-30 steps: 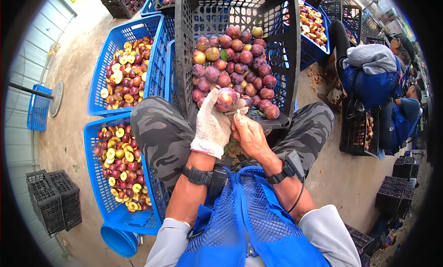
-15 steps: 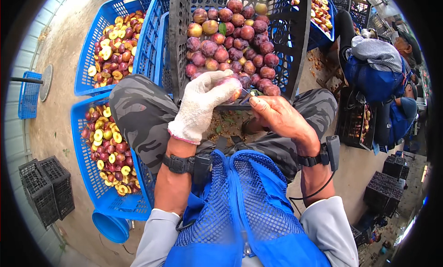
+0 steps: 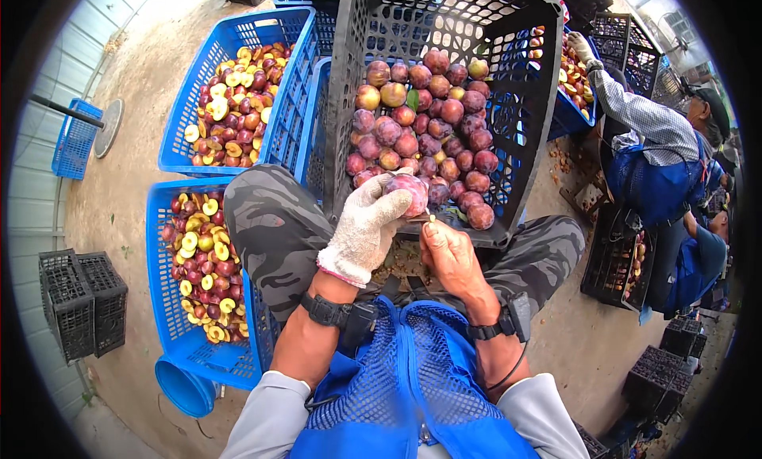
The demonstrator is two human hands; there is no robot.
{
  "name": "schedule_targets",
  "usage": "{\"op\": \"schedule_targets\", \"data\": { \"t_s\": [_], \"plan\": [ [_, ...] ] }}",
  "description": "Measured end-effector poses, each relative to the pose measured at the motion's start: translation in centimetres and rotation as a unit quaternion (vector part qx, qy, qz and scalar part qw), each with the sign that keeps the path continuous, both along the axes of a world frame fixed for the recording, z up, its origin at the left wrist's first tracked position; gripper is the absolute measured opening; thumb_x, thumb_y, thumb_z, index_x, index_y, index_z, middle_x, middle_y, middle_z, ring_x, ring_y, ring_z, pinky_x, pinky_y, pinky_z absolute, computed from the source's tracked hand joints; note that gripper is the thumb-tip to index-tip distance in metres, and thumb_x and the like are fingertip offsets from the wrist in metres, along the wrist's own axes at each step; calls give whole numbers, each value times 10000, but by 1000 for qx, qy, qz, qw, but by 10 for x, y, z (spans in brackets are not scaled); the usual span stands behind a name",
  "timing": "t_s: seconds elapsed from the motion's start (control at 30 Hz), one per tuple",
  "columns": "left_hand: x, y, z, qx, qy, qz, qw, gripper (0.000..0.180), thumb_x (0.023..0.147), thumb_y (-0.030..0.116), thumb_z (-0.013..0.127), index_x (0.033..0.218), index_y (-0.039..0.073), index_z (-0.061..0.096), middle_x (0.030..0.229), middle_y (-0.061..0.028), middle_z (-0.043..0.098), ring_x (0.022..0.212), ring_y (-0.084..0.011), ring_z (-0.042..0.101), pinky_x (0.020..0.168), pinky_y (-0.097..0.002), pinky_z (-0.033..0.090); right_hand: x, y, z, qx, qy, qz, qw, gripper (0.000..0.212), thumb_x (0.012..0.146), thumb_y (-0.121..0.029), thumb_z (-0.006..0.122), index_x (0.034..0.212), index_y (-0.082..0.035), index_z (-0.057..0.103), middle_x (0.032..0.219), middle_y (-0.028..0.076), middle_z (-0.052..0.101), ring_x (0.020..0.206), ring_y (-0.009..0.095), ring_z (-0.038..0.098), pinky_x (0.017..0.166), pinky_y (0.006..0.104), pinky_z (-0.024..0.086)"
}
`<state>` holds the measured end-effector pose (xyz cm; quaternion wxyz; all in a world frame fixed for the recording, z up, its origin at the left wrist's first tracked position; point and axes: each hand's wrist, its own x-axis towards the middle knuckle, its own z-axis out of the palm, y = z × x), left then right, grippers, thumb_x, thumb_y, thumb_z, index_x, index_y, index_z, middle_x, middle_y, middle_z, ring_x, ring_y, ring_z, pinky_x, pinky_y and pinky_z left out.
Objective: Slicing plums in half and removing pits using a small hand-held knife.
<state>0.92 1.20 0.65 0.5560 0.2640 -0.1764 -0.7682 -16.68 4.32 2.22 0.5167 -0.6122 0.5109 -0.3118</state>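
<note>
The fingers (image 3: 368, 192) of our gloved left hand (image 3: 357, 233) are curled round one plum (image 3: 409, 194), the thumb on the near side, much of the red-purple skin bare toward the right. Our bare right hand (image 3: 451, 259) has thumb and forefinger pinched together on a small slim tool (image 3: 431, 218); too little of it shows for us to tell its kind, or whether it touches the fruit. The plum sits above our lap, at the near end of a tilted black crate (image 3: 548, 86), just in front of the whole plums (image 3: 444, 134) heaped there.

We judge the plum light enough for one hand, yet plump and smooth, so it could roll or slip under a sideways push; the rough knit of the glove should help us keep it steady. The skin looks taut and the flesh likely gives a little, so we do well to spread the hold around its widest part and avoid digging in with one fingertip. The halved plums (image 3: 226, 134) in the upper blue crate (image 3: 290, 106) at our left show moist yellow flesh, which suggests that a cut face would be slicker and softer; those we would take by the skin side, lightly, near the edges.
</note>
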Motion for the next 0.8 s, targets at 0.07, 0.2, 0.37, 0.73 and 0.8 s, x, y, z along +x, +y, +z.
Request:
{"op": "schedule_targets", "data": {
  "t_s": [0.07,0.2,0.37,0.73,0.8],
  "plan": [
    [5,-1,2,-17,-87,-12,996,437,932,99,684,1330,-39,571,1173,-140,691,1032,-228,679,961,-384,538,-20,-10,4,5,41,51,998,481,1098,-377,452,807,-5,540,615,34,461,569,141,424,545,345,393],
    [15,5,12,-30,-202,-60,977,518,845,29,773,1326,-29,590,1153,-103,694,1060,-157,655,962,-316,527,-37,-16,18,79,38,126,988,495,1095,-414,449,802,-23,526,639,15,454,600,127,415,562,324,388],
    [27,6,11,-198,-410,-186,871,605,767,68,851,1309,-42,606,1161,-85,691,1064,-176,656,987,-340,520,-66,-24,27,188,104,251,944,520,1089,-447,444,798,-23,519,665,27,502,628,136,457,594,339,416],
    [13,12,15,-338,-598,-182,703,640,680,258,847,1247,31,656,1147,-195,704,1074,-329,692,947,-384,538,-61,-43,47,12,235,351,906,548,1075,-438,450,919,34,680,783,271,641,749,474,612,701,504,481],
    [10,14,13,-330,-598,-144,717,639,675,235,854,1246,29,656,1144,-184,707,1066,-313,694,950,-376,536,-60,-43,52,-2,252,337,907,538,1071,-434,459,920,33,679,798,273,646,761,470,619,698,501,484]
  ]
}}
